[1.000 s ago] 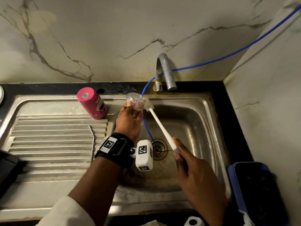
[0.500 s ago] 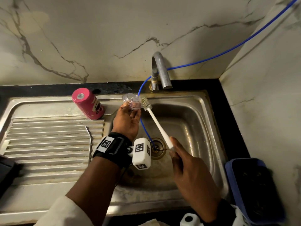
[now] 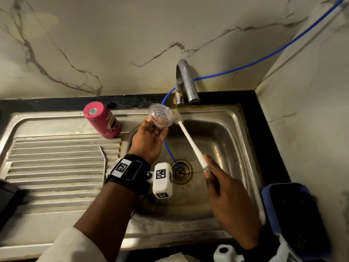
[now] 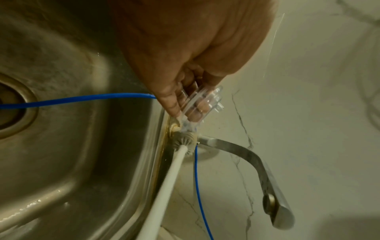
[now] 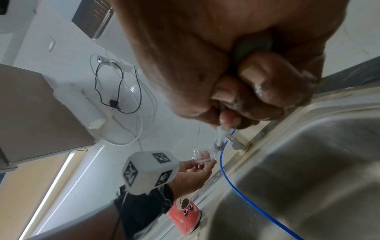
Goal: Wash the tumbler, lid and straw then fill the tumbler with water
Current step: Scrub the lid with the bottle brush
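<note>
Item: lid (image 3: pixel 160 117), clear, over the sink (image 3: pixel 226 140) near the tap (image 3: pixel 186 82); my left grip (image 3: pixel 149 140) pinches it by the fingertips (image 4: pixel 170 100). Item: brush (image 3: pixel 188 140), bristle head touching the lid's rim; my right grip (image 3: pixel 226 201) is clamped on its handle. Item: tumbler (image 3: pixel 103 122), pink, lying on the worktop drainboard. Item: straw (image 3: pixel 104 163), on the ribs beside it. Risk, as I judge it: a wet fingertip hold may slip under brush pressure, dropping the lid into the basin.
</note>
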The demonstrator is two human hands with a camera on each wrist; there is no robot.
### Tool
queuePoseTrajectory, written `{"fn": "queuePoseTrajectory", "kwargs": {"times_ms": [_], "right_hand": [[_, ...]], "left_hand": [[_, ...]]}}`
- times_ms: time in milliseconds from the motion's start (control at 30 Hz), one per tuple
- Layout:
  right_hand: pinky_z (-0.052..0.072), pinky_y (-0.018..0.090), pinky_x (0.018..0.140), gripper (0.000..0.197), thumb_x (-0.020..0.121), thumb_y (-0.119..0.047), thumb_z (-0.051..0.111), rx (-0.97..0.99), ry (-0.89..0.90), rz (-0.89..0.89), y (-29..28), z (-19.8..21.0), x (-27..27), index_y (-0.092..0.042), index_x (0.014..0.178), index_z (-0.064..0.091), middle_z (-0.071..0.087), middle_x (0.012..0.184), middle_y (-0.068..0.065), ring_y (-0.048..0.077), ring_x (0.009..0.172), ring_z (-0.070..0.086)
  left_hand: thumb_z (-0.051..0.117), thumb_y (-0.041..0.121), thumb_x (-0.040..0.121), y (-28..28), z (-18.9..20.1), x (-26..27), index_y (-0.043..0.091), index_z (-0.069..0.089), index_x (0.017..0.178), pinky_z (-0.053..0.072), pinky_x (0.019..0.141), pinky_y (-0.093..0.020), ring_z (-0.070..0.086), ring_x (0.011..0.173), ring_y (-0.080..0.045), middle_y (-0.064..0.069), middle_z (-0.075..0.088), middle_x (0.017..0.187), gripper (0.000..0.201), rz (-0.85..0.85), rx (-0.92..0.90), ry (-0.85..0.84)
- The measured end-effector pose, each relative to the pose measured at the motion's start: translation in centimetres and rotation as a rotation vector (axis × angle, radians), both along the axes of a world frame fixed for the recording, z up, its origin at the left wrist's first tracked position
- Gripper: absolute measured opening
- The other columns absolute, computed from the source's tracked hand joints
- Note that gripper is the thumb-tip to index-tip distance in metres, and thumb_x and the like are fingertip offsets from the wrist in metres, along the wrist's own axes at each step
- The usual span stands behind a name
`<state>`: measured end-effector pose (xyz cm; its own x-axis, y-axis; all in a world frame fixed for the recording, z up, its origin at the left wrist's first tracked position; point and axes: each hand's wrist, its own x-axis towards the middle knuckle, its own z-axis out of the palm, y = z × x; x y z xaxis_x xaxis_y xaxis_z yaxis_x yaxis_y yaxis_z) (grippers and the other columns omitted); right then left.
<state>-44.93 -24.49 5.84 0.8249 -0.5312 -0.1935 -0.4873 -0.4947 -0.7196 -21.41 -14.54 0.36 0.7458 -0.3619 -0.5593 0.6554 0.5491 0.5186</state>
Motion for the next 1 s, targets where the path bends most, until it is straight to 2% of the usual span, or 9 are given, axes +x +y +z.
{"fn": "queuePoseTrajectory", "kwargs": {"times_ms": [100, 200, 300, 400, 567, 767, 867, 933, 1000], "right_hand": [[0.057, 0.023, 0.068, 0.048, 0.108, -0.034, 0.05, -0.045, -0.033, -0.043, -0.7, -0.5, 1.1, -0.042, 0.154, 0.045, 0.079, 0.098, -0.003, 0.01, 0.082, 0.074], [0.06, 0.034, 0.066, 0.049, 0.107, -0.033, 0.05, -0.066, -0.029, -0.036, -1.0, -0.3, 1.5, -0.043, 0.155, 0.044, 0.077, 0.088, -0.003, 0.01, 0.072, 0.072], [0.06, 0.03, 0.069, 0.049, 0.107, -0.037, 0.049, -0.073, -0.012, 0.009, -0.4, 0.3, 0.8, -0.047, 0.154, 0.042, 0.078, 0.095, -0.008, 0.009, 0.078, 0.073], [0.06, 0.032, 0.071, 0.05, 0.107, -0.04, 0.046, -0.089, 0.018, 0.025, 0.3, 0.7, 0.1, -0.049, 0.156, 0.038, 0.078, 0.095, -0.009, 0.009, 0.08, 0.073], [0.056, 0.032, 0.063, 0.051, 0.108, -0.038, 0.046, -0.103, 0.029, 0.004, -0.1, -0.2, 0.9, -0.046, 0.158, 0.037, 0.075, 0.083, -0.004, 0.012, 0.071, 0.07], [0.061, 0.04, 0.073, 0.052, 0.106, -0.039, 0.049, -0.087, 0.004, 0.048, 0.8, 0.3, 0.0, -0.049, 0.156, 0.038, 0.078, 0.099, -0.01, 0.012, 0.083, 0.074], [0.056, 0.028, 0.062, 0.051, 0.107, -0.037, 0.049, -0.069, -0.03, 0.002, 0.3, 0.1, 0.5, -0.047, 0.156, 0.04, 0.069, 0.079, -0.017, 0.007, 0.069, 0.07], [0.044, 0.017, 0.054, 0.05, 0.107, -0.037, 0.048, -0.092, -0.033, -0.005, -0.1, 0.2, 1.1, -0.046, 0.156, 0.04, 0.057, 0.067, -0.02, 0.001, 0.058, 0.061], [0.04, 0.016, 0.054, 0.05, 0.107, -0.036, 0.049, -0.093, -0.027, 0.007, -0.2, 0.6, 1.3, -0.047, 0.155, 0.039, 0.056, 0.065, -0.019, 0.001, 0.056, 0.058]], "left_hand": [[0.051, 0.022, 0.107, -0.6, 0.1, -1.2, 0.001, 0.057, 0.144, 0.056, 0.103, -0.037, 0.069, 0.121, -0.028, -0.019, 0.069, 0.133, 0.043, -0.089, 0.009, -0.036], [0.052, 0.02, 0.106, -0.8, 0.2, -0.9, 0.002, 0.057, 0.142, 0.057, 0.101, -0.036, 0.07, 0.118, -0.028, -0.018, 0.069, 0.132, 0.041, -0.07, 0.038, -0.046], [0.049, 0.019, 0.107, -0.5, 0.3, 0.2, 0.007, 0.059, 0.139, 0.054, 0.105, -0.035, 0.067, 0.122, -0.026, -0.017, 0.067, 0.136, 0.035, -0.021, 0.064, -0.026], [0.05, 0.019, 0.106, -0.2, 0.4, 0.0, 0.003, 0.055, 0.145, 0.051, 0.109, -0.038, 0.064, 0.129, -0.029, -0.018, 0.065, 0.14, 0.042, -0.026, 0.062, 0.0], [0.051, 0.017, 0.106, -0.5, 0.1, -1.5, 0.002, 0.058, 0.141, 0.055, 0.104, -0.038, 0.073, 0.112, -0.024, -0.015, 0.073, 0.125, 0.038, -0.11, 0.082, -0.052], [0.05, 0.017, 0.106, 0.1, -0.1, -0.2, 0.005, 0.058, 0.141, 0.052, 0.108, -0.038, 0.07, 0.117, -0.025, -0.018, 0.067, 0.135, 0.037, -0.071, 0.11, -0.059], [0.049, 0.018, 0.107, 0.0, 0.1, -0.8, 0.002, 0.054, 0.146, 0.05, 0.11, -0.04, 0.062, 0.131, -0.03, -0.02, 0.064, 0.14, 0.043, -0.153, 0.095, -0.089], [0.048, 0.019, 0.108, -0.3, -0.2, -1.3, 0.003, 0.055, 0.145, 0.055, 0.105, -0.038, 0.064, 0.13, -0.03, -0.019, 0.065, 0.139, 0.041, -0.187, 0.106, -0.118], [0.047, 0.017, 0.109, -0.4, -0.4, -1.2, 0.004, 0.058, 0.139, 0.057, 0.101, -0.036, 0.068, 0.123, -0.027, -0.017, 0.067, 0.136, 0.034, -0.171, 0.129, -0.146]]}}
